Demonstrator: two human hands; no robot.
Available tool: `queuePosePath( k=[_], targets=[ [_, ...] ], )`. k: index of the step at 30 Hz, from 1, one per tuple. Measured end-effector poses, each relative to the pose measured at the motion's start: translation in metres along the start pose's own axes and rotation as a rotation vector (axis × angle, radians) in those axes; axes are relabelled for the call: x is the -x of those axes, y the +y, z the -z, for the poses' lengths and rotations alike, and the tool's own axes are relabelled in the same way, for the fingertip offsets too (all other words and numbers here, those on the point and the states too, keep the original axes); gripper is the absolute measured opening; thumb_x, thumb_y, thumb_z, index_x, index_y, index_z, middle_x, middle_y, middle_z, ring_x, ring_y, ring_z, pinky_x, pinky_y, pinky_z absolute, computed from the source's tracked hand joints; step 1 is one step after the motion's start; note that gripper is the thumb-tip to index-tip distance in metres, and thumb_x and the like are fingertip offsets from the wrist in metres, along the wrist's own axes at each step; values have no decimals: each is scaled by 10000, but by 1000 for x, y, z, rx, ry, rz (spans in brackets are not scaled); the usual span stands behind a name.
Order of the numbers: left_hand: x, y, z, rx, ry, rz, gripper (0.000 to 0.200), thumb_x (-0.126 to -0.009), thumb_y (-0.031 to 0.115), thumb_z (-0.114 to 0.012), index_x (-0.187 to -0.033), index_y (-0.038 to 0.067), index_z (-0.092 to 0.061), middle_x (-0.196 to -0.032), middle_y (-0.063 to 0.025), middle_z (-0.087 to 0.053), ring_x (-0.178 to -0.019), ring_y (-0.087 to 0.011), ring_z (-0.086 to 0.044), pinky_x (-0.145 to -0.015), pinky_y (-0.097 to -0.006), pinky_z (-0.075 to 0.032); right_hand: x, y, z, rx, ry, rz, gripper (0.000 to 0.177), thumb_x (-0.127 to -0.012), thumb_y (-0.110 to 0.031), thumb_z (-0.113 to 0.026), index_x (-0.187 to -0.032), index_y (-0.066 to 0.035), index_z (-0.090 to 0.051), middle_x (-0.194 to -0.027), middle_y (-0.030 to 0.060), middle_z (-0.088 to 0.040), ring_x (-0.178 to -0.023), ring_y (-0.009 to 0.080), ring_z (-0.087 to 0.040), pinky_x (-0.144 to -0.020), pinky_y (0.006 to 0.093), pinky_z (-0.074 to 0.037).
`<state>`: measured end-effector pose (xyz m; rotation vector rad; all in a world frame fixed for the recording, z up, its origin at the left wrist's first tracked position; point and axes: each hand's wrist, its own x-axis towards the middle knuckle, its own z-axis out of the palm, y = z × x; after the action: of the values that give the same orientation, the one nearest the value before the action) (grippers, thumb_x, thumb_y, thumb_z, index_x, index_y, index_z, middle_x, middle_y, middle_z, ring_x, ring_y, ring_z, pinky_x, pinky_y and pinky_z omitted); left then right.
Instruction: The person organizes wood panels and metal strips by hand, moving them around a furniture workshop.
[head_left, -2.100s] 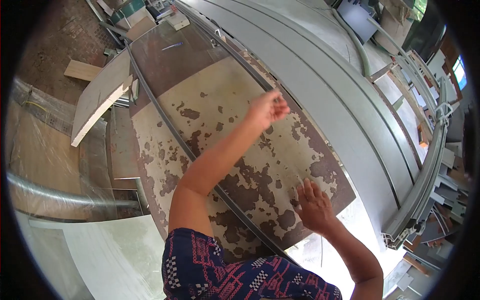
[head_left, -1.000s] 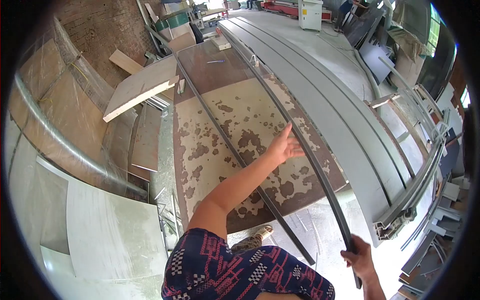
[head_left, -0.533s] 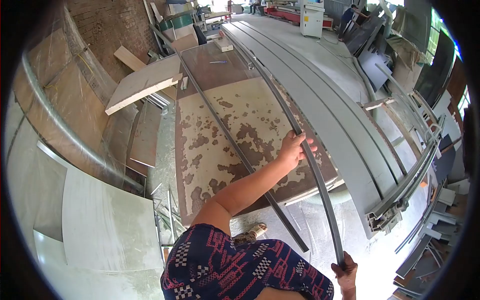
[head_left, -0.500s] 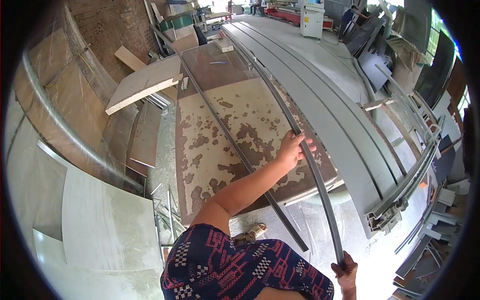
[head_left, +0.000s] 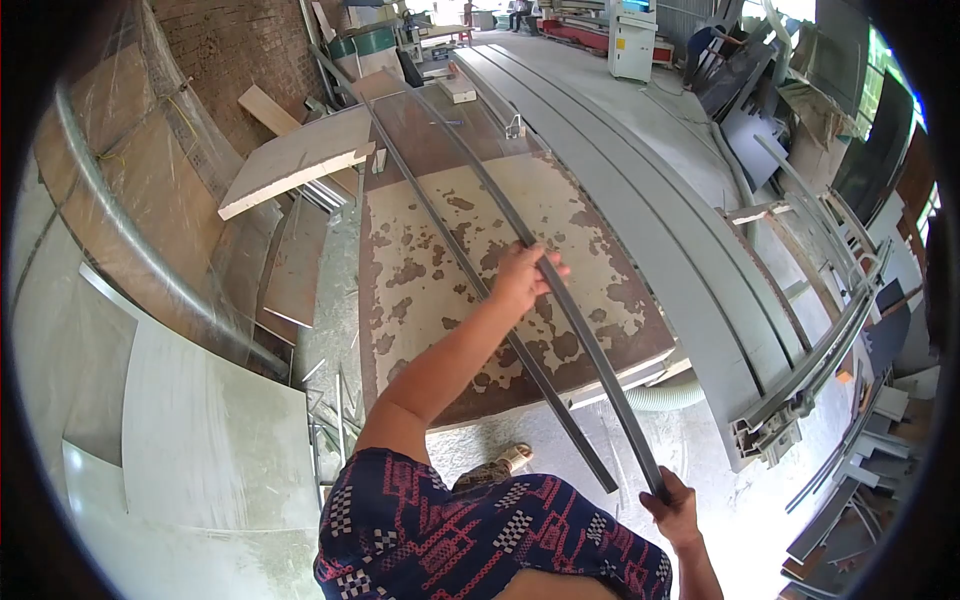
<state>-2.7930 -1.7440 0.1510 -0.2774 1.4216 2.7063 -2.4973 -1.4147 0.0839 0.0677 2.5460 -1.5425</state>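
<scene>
My left hand is closed around the middle stretch of a long dark metal bar, above the worn, patchy brown-and-cream table. The near end of the same bar is gripped in my right hand, low in the view beyond the table's front edge. A second long dark bar lies along the table to the left of the held one, its near end sticking out past the front edge. The two bars run roughly side by side and are apart at their near ends.
A long grey sliding bed with grooves runs along the table's right side. A pale board juts out at the left. Large sheets stand at lower left. Metal offcuts lie at right. A person bends at the far right.
Both my hands have moved left with the held bar, away from the grey bed and closer to the second bar. They still grip it.
</scene>
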Motion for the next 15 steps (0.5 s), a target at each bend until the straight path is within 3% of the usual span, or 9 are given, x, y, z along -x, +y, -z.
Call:
queuePosePath(
  k=[4,8,11,15],
  targets=[
    [-27,14,46,-8,75,-7,211,-934,138,-412,-1086,6,-347,-978,-211,-558,-813,-340,-632,-712,-512,-559,-31,-27,-20,8,-122,4,471,-727,-91,-696,-1142,43,-518,-755,118,-621,-655,125,-559,-601,268,-450],
    [-39,34,72,-35,204,18,236,-937,126,-397,-1109,-26,-338,-982,-214,-562,-830,-338,-626,-726,-518,-551,-59,-52,-42,-34,-206,0,450,-767,-170,-664,-1154,11,-522,-795,131,-622,-708,147,-581,-665,288,-464],
    [-62,32,108,-45,190,89,258,-940,136,-392,-1124,-38,-343,-984,-206,-566,-848,-337,-621,-725,-509,-548,-72,-62,-56,-23,-241,5,450,-771,-193,-660,-1162,-18,-524,-801,140,-625,-720,167,-601,-672,298,-471],
    [-71,32,125,-230,242,103,282,-921,176,-442,-1076,-59,-416,-990,-195,-570,-851,-336,-616,-714,-481,-549,-86,-57,-71,32,-267,28,468,-773,-241,-657,-1170,-36,-519,-866,174,-642,-790,263,-634,-723,339,-472]
  ],
)
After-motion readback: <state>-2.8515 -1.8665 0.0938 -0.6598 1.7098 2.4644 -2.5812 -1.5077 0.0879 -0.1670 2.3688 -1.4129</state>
